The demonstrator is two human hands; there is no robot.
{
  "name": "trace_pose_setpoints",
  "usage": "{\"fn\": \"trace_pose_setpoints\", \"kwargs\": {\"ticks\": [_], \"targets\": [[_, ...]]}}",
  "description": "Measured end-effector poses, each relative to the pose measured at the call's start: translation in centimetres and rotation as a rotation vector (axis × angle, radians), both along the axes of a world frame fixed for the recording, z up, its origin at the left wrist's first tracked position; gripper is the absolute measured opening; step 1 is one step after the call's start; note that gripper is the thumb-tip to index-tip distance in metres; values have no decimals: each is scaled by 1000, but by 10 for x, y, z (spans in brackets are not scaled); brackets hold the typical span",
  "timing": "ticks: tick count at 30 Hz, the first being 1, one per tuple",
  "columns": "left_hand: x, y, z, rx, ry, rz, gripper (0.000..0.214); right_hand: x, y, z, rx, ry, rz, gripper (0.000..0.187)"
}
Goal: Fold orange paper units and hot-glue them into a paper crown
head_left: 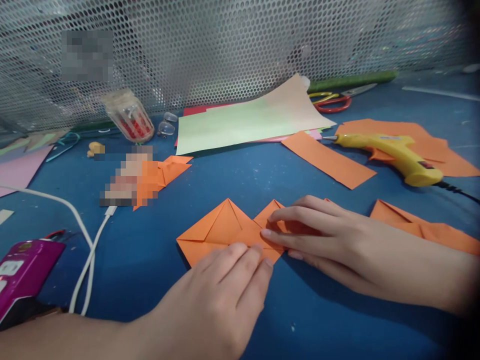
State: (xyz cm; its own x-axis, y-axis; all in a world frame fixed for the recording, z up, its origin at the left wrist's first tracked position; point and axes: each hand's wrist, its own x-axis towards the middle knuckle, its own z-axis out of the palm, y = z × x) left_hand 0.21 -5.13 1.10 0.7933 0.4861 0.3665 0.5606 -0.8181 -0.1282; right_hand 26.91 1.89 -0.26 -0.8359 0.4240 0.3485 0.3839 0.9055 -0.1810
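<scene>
A folded orange paper piece (223, 222) with pointed corners and triangular creases lies on the blue table in front of me. My left hand (228, 295) is closed over its lower edge, fingers together, with the thumb side partly hidden. From the right, my right hand (330, 240) reaches across the paper's right end. Its fingers are stretched out and their tips touch the surface, hiding part of the folds. Behind my right wrist lies another folded orange piece (416, 225). A further folded orange piece (170, 170) sits farther back on the left, beside a blurred-out phone-like object (125, 182).
A yellow glue gun (405, 155) rests on orange sheets (423, 131) at the right, near an orange strip (330, 160). Scissors (333, 102), pale green paper (240, 125) and a jar (131, 117) stand along the mesh panel (225, 45). A white cable (90, 255) crosses the left side by a purple box (33, 270).
</scene>
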Motion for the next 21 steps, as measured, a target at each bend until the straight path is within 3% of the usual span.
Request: {"fn": "trace_pose_setpoints", "kwargs": {"ticks": [9, 16, 19, 21], "targets": [[2, -8, -10, 31, 31, 52, 44, 3, 2, -7, -40, 37, -4, 43], [4, -4, -4, -21, 7, 25, 48, -1, 3, 8, -16, 9, -16, 38], [4, -2, -3, -26, -11, 9, 48, 20, 23, 12, 159, 95, -245, 30], [3, -1, -4, -5, 0, -11, 47, 50, 47, 8, 333, 157, -549, 28]]}}
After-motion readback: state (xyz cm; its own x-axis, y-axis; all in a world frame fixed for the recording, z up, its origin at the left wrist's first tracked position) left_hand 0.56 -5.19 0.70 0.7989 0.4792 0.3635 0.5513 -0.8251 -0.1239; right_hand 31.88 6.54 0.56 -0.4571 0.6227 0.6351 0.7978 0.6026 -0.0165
